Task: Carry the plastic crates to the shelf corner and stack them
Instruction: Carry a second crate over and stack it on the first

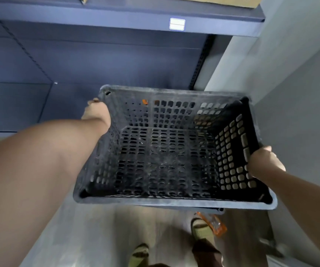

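Observation:
A dark perforated plastic crate (pixel 167 151) fills the middle of the head view, held in the air with its open top toward me and nothing inside. My left hand (pixel 97 112) grips the crate's left rim near the far corner. My right hand (pixel 265 160) grips the right rim about halfway along. Below the crate's near edge, the rim of another dark crate (pixel 209 209) shows, and an orange plastic piece (pixel 213 224) pokes out under it. The crate hangs just in front of the blue metal shelf (pixel 116 60), close to the grey wall.
The shelf's upper board (pixel 116 18) carries a white label (pixel 177 24) and cardboard boxes (pixel 222 1). A grey wall (pixel 290 74) rises at the right, meeting the shelf upright (pixel 201 60). My feet in greenish slippers (pixel 201 228) stand on the grey floor (pixel 97 228).

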